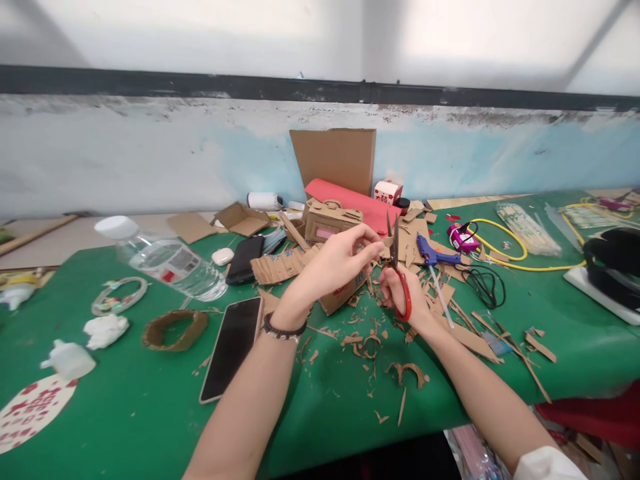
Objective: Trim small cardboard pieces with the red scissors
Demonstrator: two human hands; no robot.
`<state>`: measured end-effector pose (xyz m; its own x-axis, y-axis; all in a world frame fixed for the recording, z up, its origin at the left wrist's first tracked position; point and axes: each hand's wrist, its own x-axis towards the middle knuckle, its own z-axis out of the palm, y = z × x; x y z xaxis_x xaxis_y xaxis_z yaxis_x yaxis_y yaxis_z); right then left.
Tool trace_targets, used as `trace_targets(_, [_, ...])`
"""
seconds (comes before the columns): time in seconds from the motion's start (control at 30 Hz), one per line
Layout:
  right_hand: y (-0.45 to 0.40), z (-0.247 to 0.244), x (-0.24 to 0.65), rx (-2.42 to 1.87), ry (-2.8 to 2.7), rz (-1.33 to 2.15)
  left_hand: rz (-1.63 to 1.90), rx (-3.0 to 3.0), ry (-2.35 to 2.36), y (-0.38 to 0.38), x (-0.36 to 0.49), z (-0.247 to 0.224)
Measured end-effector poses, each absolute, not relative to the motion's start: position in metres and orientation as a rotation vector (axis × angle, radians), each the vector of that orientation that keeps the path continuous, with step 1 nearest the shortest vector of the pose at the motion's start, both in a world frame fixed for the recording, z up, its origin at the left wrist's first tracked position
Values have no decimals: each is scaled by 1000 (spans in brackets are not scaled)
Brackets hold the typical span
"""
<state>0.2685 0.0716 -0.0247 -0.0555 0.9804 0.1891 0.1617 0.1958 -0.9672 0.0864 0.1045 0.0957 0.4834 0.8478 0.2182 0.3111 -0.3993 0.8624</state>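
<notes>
My right hand (419,305) grips scissors (395,243) with red handles, the blades pointing up and slightly apart. My left hand (340,263) is closed, its fingers pinched together close beside the blades. Whatever lies between those fingertips is too small to make out. Partly hidden below my left hand is a small cardboard box (333,303). Just behind it stands a cardboard model (330,221) with round pieces on top and a pinkish window. Cardboard scraps (370,345) lie scattered beneath both hands.
A blue glue gun (436,255) with a cord lies right of the scissors. Left are a phone (233,350), a tilted water bottle (167,263) and a cardboard ring (175,330). Red paper (350,203) and a cardboard sheet (335,157) are at the wall. A yellow cable (525,247) runs right.
</notes>
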Motion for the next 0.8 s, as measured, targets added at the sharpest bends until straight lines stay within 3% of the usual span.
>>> trace_targets(0.37, [70,-26,268,-1286,-1549,721,1072,1901,955,105,108,80])
trace_targets(0.6, [67,-21,267,-1133,-1599,934,909,2030,998,105,89,96])
trace_targets(0.8, [67,-26,264,-1023,-1536,1116,983,1992,1023,107,86,96])
